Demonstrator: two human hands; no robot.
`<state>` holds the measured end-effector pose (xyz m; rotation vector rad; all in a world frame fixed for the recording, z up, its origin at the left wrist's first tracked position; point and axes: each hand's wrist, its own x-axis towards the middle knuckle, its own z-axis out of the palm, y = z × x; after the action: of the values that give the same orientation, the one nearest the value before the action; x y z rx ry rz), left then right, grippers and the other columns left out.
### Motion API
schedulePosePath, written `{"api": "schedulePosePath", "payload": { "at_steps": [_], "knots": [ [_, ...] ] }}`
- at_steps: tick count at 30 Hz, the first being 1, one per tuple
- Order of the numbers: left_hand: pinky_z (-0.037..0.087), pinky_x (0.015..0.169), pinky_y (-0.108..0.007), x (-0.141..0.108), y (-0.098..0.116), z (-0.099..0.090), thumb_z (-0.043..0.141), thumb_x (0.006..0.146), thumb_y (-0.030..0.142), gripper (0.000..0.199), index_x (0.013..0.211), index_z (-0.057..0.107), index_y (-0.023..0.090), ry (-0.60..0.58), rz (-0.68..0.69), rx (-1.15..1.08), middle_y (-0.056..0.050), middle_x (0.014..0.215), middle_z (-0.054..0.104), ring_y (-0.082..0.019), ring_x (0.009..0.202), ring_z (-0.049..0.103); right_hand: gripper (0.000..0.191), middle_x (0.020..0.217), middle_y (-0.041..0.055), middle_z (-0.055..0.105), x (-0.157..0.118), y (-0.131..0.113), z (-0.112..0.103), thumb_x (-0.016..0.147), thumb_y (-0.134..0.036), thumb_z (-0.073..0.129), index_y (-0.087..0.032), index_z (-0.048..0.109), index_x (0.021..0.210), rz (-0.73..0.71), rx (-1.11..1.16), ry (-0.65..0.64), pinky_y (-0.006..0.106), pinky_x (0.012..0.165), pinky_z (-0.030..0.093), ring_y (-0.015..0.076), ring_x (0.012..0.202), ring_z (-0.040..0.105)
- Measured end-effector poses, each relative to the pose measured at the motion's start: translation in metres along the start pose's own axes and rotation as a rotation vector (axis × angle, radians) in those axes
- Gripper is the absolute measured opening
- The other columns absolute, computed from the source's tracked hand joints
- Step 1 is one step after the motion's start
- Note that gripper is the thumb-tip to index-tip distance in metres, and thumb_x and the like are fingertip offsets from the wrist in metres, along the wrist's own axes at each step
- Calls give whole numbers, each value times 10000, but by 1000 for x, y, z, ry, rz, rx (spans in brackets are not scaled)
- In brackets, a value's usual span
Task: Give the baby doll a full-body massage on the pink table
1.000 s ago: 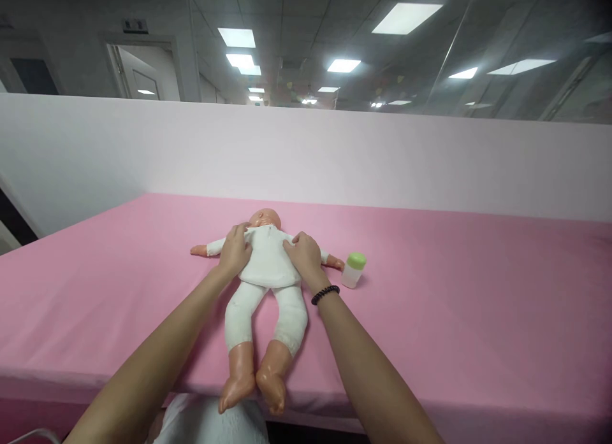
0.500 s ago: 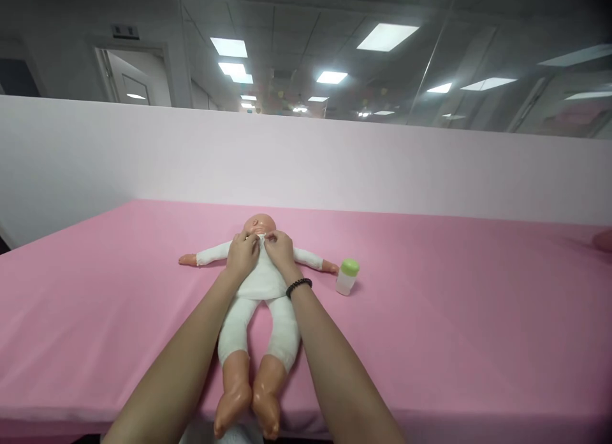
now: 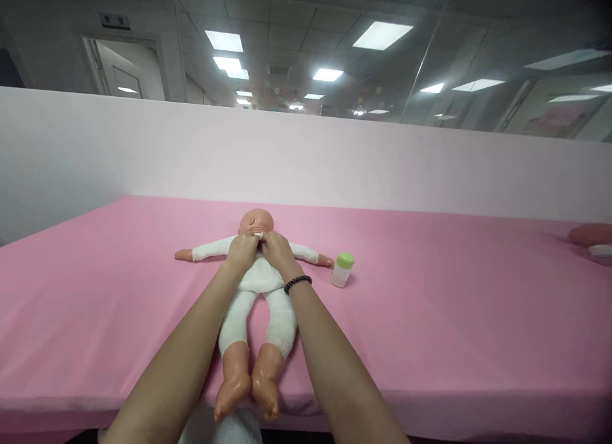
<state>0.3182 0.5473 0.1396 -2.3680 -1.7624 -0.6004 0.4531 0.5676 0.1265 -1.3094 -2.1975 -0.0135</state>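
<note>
A baby doll lies on its back at the near edge of a pink-covered surface, left of centre in the scene; its bald head is at the far end with an ear showing, its arms stretch out to left and right, and its bare feet reach the near edge; white cloth covers its arms and most of its legs. The person's left hand and right hand meet just below the doll's neck, both with fingers curled in and closed on the neckline of its white top; the fingertips themselves are hidden; a dark beaded bracelet circles the right wrist.

To the right, just beside the doll's outstretched hand, stands a small whitish container with a green lid; whether the two touch cannot be told. At the far right edge of view lies a partly cut-off reddish-brown and pale object; a low white wall runs along the far side, with glass above it reflecting or showing lit ceiling panels; a doorway appears at far left.
</note>
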Motion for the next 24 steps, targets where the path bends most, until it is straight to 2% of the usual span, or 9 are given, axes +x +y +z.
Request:
{"api": "schedulePosePath", "payload": {
  "at_steps": [3,7,9,11,15,19,24],
  "knots": [
    [520,961,-348,-1,0,-1,444,987,145,325,1187,699,147,32,36,27,-143,1135,711,-252,1106,666,300,1075,108,719,-3,-6,-5,955,-114,442,-138,720,1066,-16,-63,6,290,872,463,212,991,650],
    [483,1042,-376,-5,2,-6,427,997,157,352,1255,649,66,121,122,116,-210,1332,626,-291,1283,567,308,1097,106,712,-8,-11,-12,922,-174,511,-146,678,1179,-78,-67,64,301,845,469,226,995,646],
    [512,985,-378,-8,5,-10,437,998,195,359,1257,643,55,111,94,142,-239,1443,540,-302,1235,598,291,1081,98,719,-10,-12,-16,892,-154,521,-153,680,1136,-78,-60,38,304,811,463,229,980,654],
    [540,895,-364,-10,8,-15,456,990,227,341,1202,674,70,40,25,155,-242,1474,511,-291,1118,658,224,1028,92,731,-10,-14,-19,893,-155,511,-165,693,1022,-63,-71,-29,311,762,446,235,939,664],
    [527,817,-327,-11,9,-18,456,977,233,324,1135,716,121,-103,-45,135,-177,1236,678,-248,961,702,197,975,118,740,-7,-19,-19,915,-167,501,-164,697,934,-19,-121,-146,318,712,401,240,878,668],
    [517,808,-336,-10,6,-19,460,960,237,322,1099,730,129,-122,-39,101,-154,1074,725,-255,925,701,219,984,126,745,-6,-25,-20,896,-127,494,-151,701,963,-24,-126,-165,314,686,364,230,858,667],
    [521,756,-349,-15,11,-32,547,861,246,312,1104,720,150,-113,19,48,-127,949,744,-286,881,702,189,945,102,740,-7,-21,-36,877,-158,529,-162,704,946,-62,-49,-153,295,665,353,212,819,641]
  ]
}}
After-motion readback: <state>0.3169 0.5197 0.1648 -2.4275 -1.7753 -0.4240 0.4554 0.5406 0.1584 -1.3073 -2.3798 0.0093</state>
